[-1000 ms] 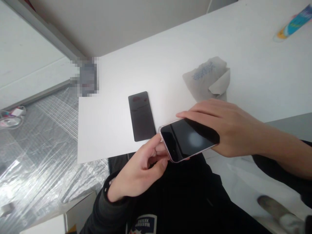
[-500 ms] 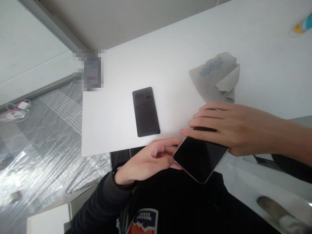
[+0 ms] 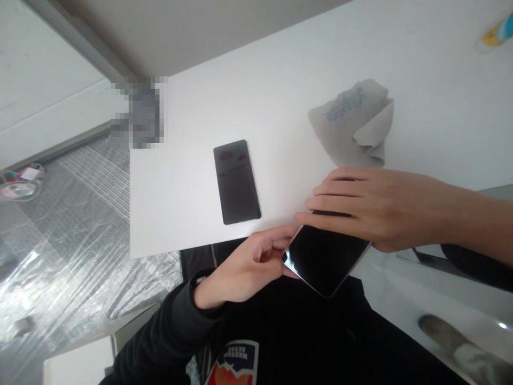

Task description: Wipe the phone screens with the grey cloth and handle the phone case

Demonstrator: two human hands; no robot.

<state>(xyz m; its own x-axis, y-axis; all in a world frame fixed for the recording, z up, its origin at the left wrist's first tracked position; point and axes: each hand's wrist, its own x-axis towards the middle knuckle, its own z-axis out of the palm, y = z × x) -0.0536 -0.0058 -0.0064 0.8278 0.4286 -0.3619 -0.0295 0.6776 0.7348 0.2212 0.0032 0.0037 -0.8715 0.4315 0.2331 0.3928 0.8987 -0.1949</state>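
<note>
Near the table's front edge a smartphone [image 3: 325, 256] with a dark, glossy screen is held in both hands, tilted at an angle. My left hand [image 3: 246, 262] grips its left corner, thumb near the edge and fingers partly hidden beneath. Across the upper part of the screen lies my right hand [image 3: 368, 208], its fingers reaching over the far edge; its thumb is hidden. A second dark smartphone [image 3: 237, 182] lies flat on the table to the left. Just beyond my right hand sits a crumpled grey cloth [image 3: 350, 125] with faint blue print.
The white table [image 3: 172, 214] ends at the left over a floor covered in shiny plastic sheeting [image 3: 100, 214]. A blue and yellow object [image 3: 497, 37] stands at the far right. White cables [image 3: 24, 184] lie on the floor, and a pale box [image 3: 80, 361] is at the lower left.
The view has shifted slightly. Both hands keep their hold on the smartphone, and a bright reflection now shows at its left corner.
</note>
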